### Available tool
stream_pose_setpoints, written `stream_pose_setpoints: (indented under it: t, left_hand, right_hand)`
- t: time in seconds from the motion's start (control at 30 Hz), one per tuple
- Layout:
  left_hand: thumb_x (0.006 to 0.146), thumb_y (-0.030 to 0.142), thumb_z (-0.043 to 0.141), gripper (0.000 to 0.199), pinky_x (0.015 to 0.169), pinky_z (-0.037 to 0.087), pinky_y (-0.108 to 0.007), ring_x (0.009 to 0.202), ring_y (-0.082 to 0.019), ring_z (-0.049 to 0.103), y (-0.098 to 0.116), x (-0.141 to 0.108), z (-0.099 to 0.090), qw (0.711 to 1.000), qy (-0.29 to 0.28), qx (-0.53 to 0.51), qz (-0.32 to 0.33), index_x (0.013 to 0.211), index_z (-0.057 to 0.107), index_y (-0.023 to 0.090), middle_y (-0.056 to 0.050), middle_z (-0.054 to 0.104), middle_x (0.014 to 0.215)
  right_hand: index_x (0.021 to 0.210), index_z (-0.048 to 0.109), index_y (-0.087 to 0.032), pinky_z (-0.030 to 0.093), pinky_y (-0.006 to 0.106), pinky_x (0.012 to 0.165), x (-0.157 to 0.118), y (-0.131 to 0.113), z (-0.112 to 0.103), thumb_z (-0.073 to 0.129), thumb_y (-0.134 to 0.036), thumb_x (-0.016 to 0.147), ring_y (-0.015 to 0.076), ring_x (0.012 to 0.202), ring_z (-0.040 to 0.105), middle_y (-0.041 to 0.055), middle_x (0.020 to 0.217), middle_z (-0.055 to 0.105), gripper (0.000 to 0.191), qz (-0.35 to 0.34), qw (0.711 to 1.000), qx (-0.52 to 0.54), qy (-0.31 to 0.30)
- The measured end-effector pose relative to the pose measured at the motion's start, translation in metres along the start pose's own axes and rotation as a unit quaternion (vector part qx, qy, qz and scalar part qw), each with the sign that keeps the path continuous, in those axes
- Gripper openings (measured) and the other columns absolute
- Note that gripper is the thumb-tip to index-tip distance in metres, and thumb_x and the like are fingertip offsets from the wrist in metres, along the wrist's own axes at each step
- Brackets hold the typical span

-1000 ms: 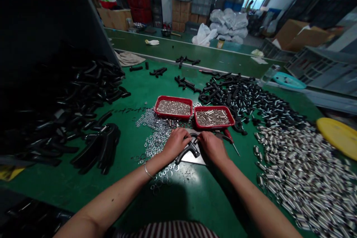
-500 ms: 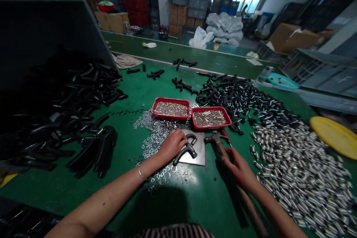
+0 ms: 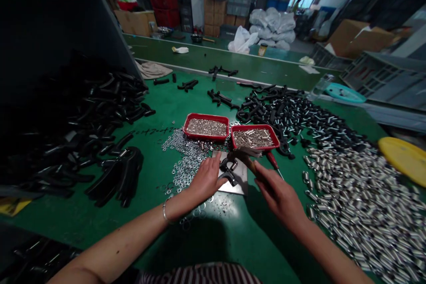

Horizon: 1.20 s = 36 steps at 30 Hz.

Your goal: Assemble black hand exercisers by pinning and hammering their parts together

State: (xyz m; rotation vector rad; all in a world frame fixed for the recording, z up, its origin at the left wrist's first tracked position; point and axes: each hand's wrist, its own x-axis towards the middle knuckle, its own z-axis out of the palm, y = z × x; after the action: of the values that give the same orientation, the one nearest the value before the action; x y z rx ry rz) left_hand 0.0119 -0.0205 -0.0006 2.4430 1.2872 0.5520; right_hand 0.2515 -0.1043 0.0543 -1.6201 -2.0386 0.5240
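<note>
A black curved part [image 3: 229, 178] with a ring-like end lies on a small square metal plate [image 3: 242, 187]. My left hand [image 3: 207, 178] grips its left side between thumb and fingers, hiding some of it. In my right hand [image 3: 278, 188] is a hammer [image 3: 246, 158], held by its handle. The blurred hammer head hangs over the upper edge of the plate, close above the part; whether they touch I cannot tell. Behind the plate stand two red trays, one with tiny metal pieces [image 3: 208, 127], the other with metal pins [image 3: 253, 137].
Loose metal rings [image 3: 183, 164] spread left of the plate. A red-handled screwdriver [image 3: 273, 159] lies at its right. Metal cylinders [image 3: 359, 195] and black pieces with pins [image 3: 299, 115] are heaped at right. Black handle-like parts [image 3: 116, 175] pile up at left beside a tipped grey bin [image 3: 109, 17].
The hammer has risen and swung left over the plate with my right hand. My left hand has shifted its grip on the black part, its fingers now straighter.
</note>
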Motion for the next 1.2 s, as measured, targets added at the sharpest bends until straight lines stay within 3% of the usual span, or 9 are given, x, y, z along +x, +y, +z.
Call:
stream_pose_setpoints:
  t: [0.13, 0.23, 0.37, 0.5, 0.67, 0.8, 0.97, 1.07, 1.2]
  left_hand:
    - [0.083, 0.032, 0.067, 0.086, 0.102, 0.04, -0.053, 0.118, -0.035, 0.052, 0.006, -0.002, 0.004, 1.0, 0.0, 0.021, -0.013, 0.15, 0.02, 0.008, -0.023, 0.056, 0.129]
    - [0.081, 0.032, 0.068, 0.079, 0.103, 0.04, -0.054, 0.118, -0.037, 0.054, 0.007, 0.005, -0.004, 1.0, -0.004, 0.009, 0.006, 0.147, 0.03, 0.009, -0.023, 0.057, 0.129]
    - [0.085, 0.036, 0.061, 0.064, 0.088, 0.051, -0.04, 0.099, -0.027, 0.066, -0.002, 0.016, -0.021, 0.985, -0.057, -0.159, -0.023, 0.143, 0.041, 0.018, -0.013, 0.069, 0.111]
    - [0.087, 0.035, 0.059, 0.057, 0.092, 0.05, -0.039, 0.109, -0.026, 0.062, -0.017, 0.023, -0.025, 0.978, -0.042, -0.196, -0.06, 0.139, 0.045, 0.02, -0.012, 0.064, 0.12]
    - [0.091, 0.031, 0.055, 0.03, 0.105, 0.04, -0.046, 0.117, -0.027, 0.051, -0.014, 0.002, -0.008, 0.997, 0.011, -0.07, -0.021, 0.119, 0.057, 0.02, -0.01, 0.06, 0.119]
    - [0.081, 0.047, 0.069, 0.056, 0.104, 0.039, -0.049, 0.118, -0.031, 0.048, 0.011, -0.017, 0.01, 0.999, 0.015, -0.036, -0.029, 0.125, 0.051, 0.018, -0.013, 0.055, 0.126]
    - [0.083, 0.03, 0.064, 0.039, 0.103, 0.04, -0.048, 0.114, -0.03, 0.052, 0.005, 0.004, 0.01, 0.998, -0.011, -0.047, -0.038, 0.119, 0.055, 0.017, -0.011, 0.059, 0.116]
    - [0.086, 0.03, 0.064, 0.033, 0.105, 0.04, -0.045, 0.118, -0.028, 0.052, -0.013, 0.014, 0.003, 0.994, -0.041, -0.104, 0.005, 0.117, 0.057, 0.019, -0.01, 0.06, 0.12]
    - [0.085, 0.031, 0.068, 0.039, 0.109, 0.036, -0.046, 0.123, -0.028, 0.05, -0.02, 0.01, 0.001, 0.991, -0.037, -0.131, 0.01, 0.12, 0.056, 0.02, -0.011, 0.058, 0.127]
  right_hand:
    - [0.148, 0.043, -0.033, 0.053, 0.042, 0.092, 0.002, 0.003, 0.007, 0.044, -0.027, 0.095, 0.0284, 0.111, 0.065, 0.0081, 0.131, 0.063, 0.053, 0.019, 0.997, 0.011, -0.074]
    - [0.142, 0.05, -0.027, 0.054, 0.042, 0.091, -0.015, 0.02, 0.01, 0.049, -0.038, 0.094, 0.0285, 0.107, 0.066, 0.0076, 0.128, 0.065, 0.049, 0.078, 0.993, 0.082, -0.04]
    - [0.137, 0.052, -0.029, 0.058, 0.04, 0.067, -0.054, 0.048, 0.01, 0.044, -0.047, 0.096, 0.0256, 0.072, 0.069, 0.0038, 0.089, 0.073, 0.046, 0.209, 0.971, 0.112, -0.001]
    - [0.104, 0.071, -0.027, 0.054, 0.044, 0.085, -0.068, 0.084, -0.001, 0.046, -0.045, 0.095, 0.0284, 0.089, 0.067, 0.0096, 0.095, 0.07, 0.032, 0.165, 0.986, -0.008, 0.024]
    - [0.107, 0.065, -0.018, 0.05, 0.041, 0.089, -0.03, 0.119, -0.007, 0.045, -0.039, 0.094, 0.028, 0.096, 0.064, 0.0143, 0.103, 0.064, 0.032, 0.169, 0.973, -0.14, 0.065]
    - [0.107, 0.06, -0.017, 0.048, 0.035, 0.073, 0.012, 0.121, 0.002, 0.051, -0.042, 0.093, 0.0268, 0.091, 0.065, 0.0151, 0.108, 0.063, 0.03, 0.212, 0.953, -0.217, 0.007]
    - [0.09, 0.056, -0.019, 0.042, 0.032, 0.066, 0.03, 0.11, -0.007, 0.054, -0.03, 0.09, 0.026, 0.081, 0.066, 0.013, 0.092, 0.068, 0.011, 0.212, 0.947, -0.241, -0.03]
    - [0.087, 0.053, -0.021, 0.045, 0.034, 0.064, 0.026, 0.091, -0.02, 0.058, -0.034, 0.087, 0.0253, 0.073, 0.066, 0.009, 0.081, 0.068, 0.014, 0.224, 0.964, -0.136, 0.05]
    - [0.1, 0.051, -0.024, 0.054, 0.032, 0.059, 0.036, 0.044, -0.005, 0.056, -0.051, 0.089, 0.0214, 0.068, 0.069, 0.0044, 0.085, 0.071, 0.03, 0.201, 0.93, 0.276, 0.135]
